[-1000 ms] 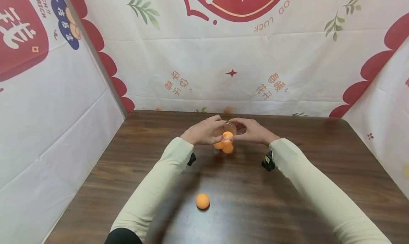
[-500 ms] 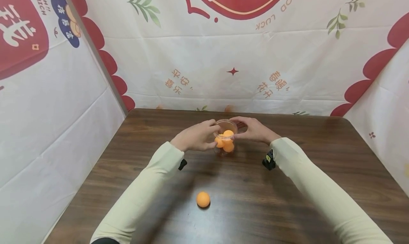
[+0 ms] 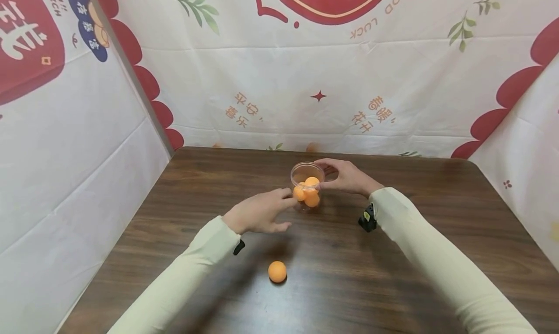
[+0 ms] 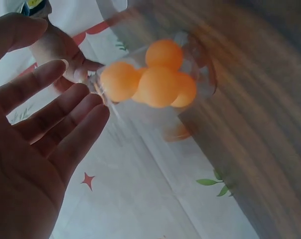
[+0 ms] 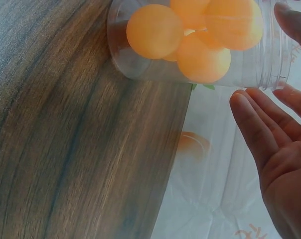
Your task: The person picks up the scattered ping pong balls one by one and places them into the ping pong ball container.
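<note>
A clear plastic jar [image 3: 300,173] with no lid stands upright toward the back of the table. Several orange ping-pong balls [image 3: 312,199] lie inside it, also visible through the wall in both wrist views. My right hand [image 3: 349,178] holds the jar's rim from the right, thumb in front and fingers behind; the right wrist view shows the thumb and a finger at the threaded neck [image 5: 270,64]. My left hand [image 3: 259,211] is beside the jar's near left, fingers extended and palm [image 4: 26,169] bare. A single ping-pong ball [image 3: 277,272] rests on the table nearer to me.
The dark wood-grain table [image 3: 393,275] ends at the back against a white printed cloth [image 3: 279,72]. Another cloth wall [image 3: 87,169] runs along the left, and one more on the right. Black wrist cameras [image 3: 368,219] sit under both cuffs.
My left hand has come away from the jar's rim, moving left and toward me, its fingers straightening. The right hand stays at the jar. The loose ball has not moved.
</note>
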Available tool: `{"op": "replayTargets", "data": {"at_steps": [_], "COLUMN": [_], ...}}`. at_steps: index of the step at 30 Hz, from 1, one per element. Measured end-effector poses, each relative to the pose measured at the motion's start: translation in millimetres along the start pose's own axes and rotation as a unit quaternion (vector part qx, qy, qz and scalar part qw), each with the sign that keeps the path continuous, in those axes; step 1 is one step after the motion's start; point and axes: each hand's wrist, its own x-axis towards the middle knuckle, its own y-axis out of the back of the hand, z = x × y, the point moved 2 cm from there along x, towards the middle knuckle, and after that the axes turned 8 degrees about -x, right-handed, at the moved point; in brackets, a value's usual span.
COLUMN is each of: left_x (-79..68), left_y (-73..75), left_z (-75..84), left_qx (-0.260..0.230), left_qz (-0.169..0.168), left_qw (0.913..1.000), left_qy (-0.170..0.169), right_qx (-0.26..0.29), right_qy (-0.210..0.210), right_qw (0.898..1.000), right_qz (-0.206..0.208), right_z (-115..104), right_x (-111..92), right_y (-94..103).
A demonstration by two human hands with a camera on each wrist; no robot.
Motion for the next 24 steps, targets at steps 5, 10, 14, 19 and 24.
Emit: {"op": "replayTargets", "data": {"at_steps": [5, 10, 14, 19, 24], "left_x": [-11.7, -22.0, -30.5, -39.1, -44.9], "left_y": [-9.9, -19.3, -28.5, -40.1, -52.0], "left_z": [8.5, 18.4, 26.6, 35.6, 39.6], "left_qx": [-0.005, -0.011, -0.018, -0.029, -0.035], "left_qz": [-0.027, -0.068, -0.089, -0.1, -0.118], "left_qw": [0.9996, 0.9974, 0.9956, 0.9943, 0.9916], "left_qy": [0.011, 0.023, 0.024, 0.02, 0.038], "right_qx": [0.0, 0.005, 0.002, 0.002, -0.005], "right_qy": [0.002, 0.0, -0.005, -0.01, -0.006], "right_qw": [1.0, 1.0, 1.0, 1.0, 1.0], "right_qz": [0.005, 0.006, 0.005, 0.004, -0.002], "right_z": [1, 2, 3, 4, 2], "right_x": [-1, -1, -2, -1, 1], "right_y": [1.0, -0.2, -1.9, -2.0, -0.1]}}
